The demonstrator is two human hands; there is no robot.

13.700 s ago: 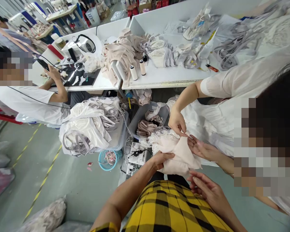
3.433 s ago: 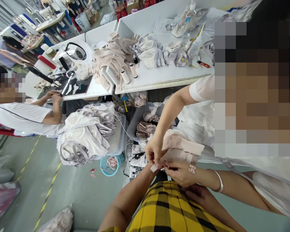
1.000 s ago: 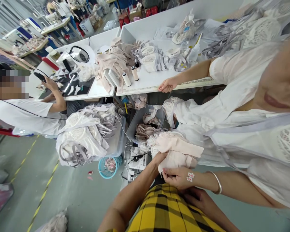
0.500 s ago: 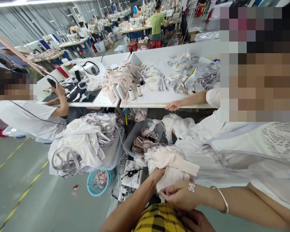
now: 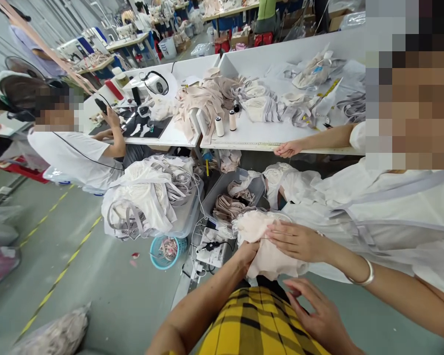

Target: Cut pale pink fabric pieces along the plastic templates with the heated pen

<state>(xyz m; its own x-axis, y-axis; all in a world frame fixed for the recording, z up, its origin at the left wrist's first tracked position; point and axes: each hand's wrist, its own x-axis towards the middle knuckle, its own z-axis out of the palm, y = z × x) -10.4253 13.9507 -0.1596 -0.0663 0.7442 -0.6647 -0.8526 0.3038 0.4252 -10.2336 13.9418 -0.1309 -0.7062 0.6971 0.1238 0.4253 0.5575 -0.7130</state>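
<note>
My left hand (image 5: 247, 253) is closed on the near edge of a bundle of pale pink fabric pieces (image 5: 268, 251) held above my lap. My right hand (image 5: 313, 309) hovers just below the bundle with fingers spread, holding nothing. A person in white beside me lays a hand (image 5: 295, 241) with a silver bracelet flat on top of the bundle; that person's other hand (image 5: 287, 148) rests on the edge of the white table (image 5: 251, 135). My lap is covered by yellow and black plaid cloth (image 5: 261, 323).
A grey bin (image 5: 222, 185) of beige garments and a heap of white garments with grey straps (image 5: 148, 197) stand ahead. A small teal basket (image 5: 165, 251) sits on the floor. Thread spools (image 5: 224, 123) and garment piles are on the table. Another person in white (image 5: 74, 150) works at a machine on the left.
The other person's braceleted hand moved from the bundle's lower edge to lie on top of it. My right hand came out from underneath with fingers spread. The view tilted down.
</note>
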